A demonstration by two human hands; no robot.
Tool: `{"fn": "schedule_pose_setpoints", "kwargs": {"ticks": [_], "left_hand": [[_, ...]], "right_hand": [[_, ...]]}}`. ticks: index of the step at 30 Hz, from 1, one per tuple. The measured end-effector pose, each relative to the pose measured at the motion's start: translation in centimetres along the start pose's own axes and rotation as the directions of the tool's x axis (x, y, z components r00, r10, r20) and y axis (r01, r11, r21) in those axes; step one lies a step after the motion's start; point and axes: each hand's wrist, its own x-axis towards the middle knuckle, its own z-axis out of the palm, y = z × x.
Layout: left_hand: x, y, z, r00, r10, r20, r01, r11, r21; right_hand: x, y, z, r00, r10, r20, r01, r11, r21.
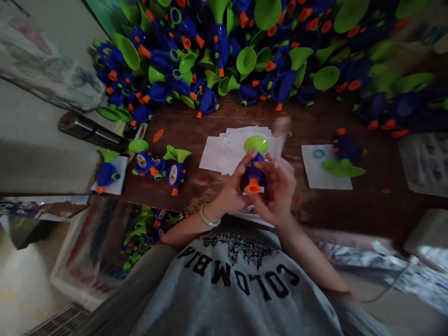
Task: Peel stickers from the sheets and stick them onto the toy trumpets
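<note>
A blue toy horn (257, 165) with a green bell and an orange mouthpiece is between my two hands, over a spread of white papers (219, 151). My left hand (233, 191), with a bangle at the wrist, grips the toy from its left side. On the other side my right hand (278, 186) has its fingers curled around the blue body, slightly blurred. The bell points away from me and the orange mouthpiece faces me. Part of the blue body is hidden behind my fingers.
A large heap of similar horns (217, 51) covers the back of the table (196, 191). Labelled horns (174, 173) and a dark flask (91, 130) are at the left. Another horn (346, 149) touches a white sheet (315, 172) at the right. A bin (70, 261) sits below left.
</note>
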Motion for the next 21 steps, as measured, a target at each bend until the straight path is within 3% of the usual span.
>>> {"fn": "schedule_pose_setpoints", "kwargs": {"ticks": [3, 6, 9, 12, 21], "left_hand": [[-0.1, 0.4, -0.4, 0.999, -0.02, -0.038, 0.02, 1.0, 0.019], [-0.2, 1.6, -0.2, 0.986, -0.136, -0.093, 0.129, 0.988, -0.081], [0.0, 3.0, 0.1, 0.986, -0.159, -0.048, 0.146, 0.968, -0.205], [0.2, 4.1, 0.3, 0.99, -0.143, 0.009, 0.141, 0.959, -0.246], [0.3, 5.0, 0.6, 0.994, -0.108, 0.026, 0.111, 0.98, -0.163]], "right_hand": [[-0.3, -1.3, -0.1, 0.991, 0.105, 0.087, -0.124, 0.962, 0.243], [0.6, -1.7, -0.7, 0.964, 0.258, -0.06, -0.214, 0.891, 0.401], [1.5, -1.4, -1.2, 0.898, 0.386, -0.21, -0.295, 0.884, 0.363], [1.7, -1.3, -1.3, 0.87, 0.434, -0.233, -0.364, 0.885, 0.289], [2.0, -2.7, -0.7, 0.905, 0.367, -0.214, -0.332, 0.926, 0.182]]}}
